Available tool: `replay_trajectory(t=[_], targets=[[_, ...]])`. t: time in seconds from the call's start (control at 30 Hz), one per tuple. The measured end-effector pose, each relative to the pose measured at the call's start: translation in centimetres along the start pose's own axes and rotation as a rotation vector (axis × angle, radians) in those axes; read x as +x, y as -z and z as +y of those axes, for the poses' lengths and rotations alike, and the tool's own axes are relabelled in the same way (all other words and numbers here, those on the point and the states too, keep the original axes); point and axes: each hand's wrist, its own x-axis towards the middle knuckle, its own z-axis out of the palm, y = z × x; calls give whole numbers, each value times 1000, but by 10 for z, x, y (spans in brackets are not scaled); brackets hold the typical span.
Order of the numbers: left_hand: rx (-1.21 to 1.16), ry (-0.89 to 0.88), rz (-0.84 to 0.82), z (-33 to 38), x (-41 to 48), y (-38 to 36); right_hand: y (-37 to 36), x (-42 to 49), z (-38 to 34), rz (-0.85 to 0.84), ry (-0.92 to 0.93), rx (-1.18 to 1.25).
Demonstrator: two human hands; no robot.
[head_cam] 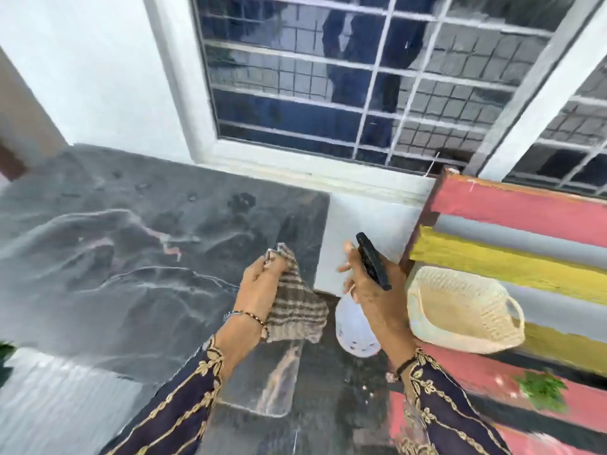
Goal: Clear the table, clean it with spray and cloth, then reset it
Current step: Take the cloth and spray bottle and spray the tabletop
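The striped cloth [295,307] hung just below the middle of the frame, bunched at its top corner in the left hand [259,287], whose fingers and thumb pinched it shut. The rest drooped in loose folds over the near edge of the dark marbled table [115,257]. It looked soft, light and limp, so a pinch anywhere would carry it. For wiping it would probably serve better wadded flat under the palm.

Just right of it, the spray bottle [354,330] hung off the table's end. The right hand [371,290] was wrapped round its neck under the black trigger head [374,261], with a finger or two lifted forward. The pale plastic body looked rigid and smooth, probably slippery if wet. How full it was, and so how heavy, could not be told. The neck seemed the sure place to hold it.

Dark wet spots [243,200] dotted the tabletop towards the upper middle, so spraying appeared to be under way and wiping not yet done.

At the right, a woven basket [460,310] sat on a pink and yellow slatted bench [525,208], with a green sprig [542,389] lower down. A barred window [328,77] filled the top.
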Motion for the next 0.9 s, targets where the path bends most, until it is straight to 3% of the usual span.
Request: replay_trajectory(t=[0.23,0.5,0.9], targets=[[-22,-85,115,35,-19,146,-136,-49,-42,-128,-15,-27],[-59,-161,269,56,1,251,-246,-54,-75,-223,-38,9],[59,-173,396,90,99,408,-432,-1,-52,-360,-53,-130]])
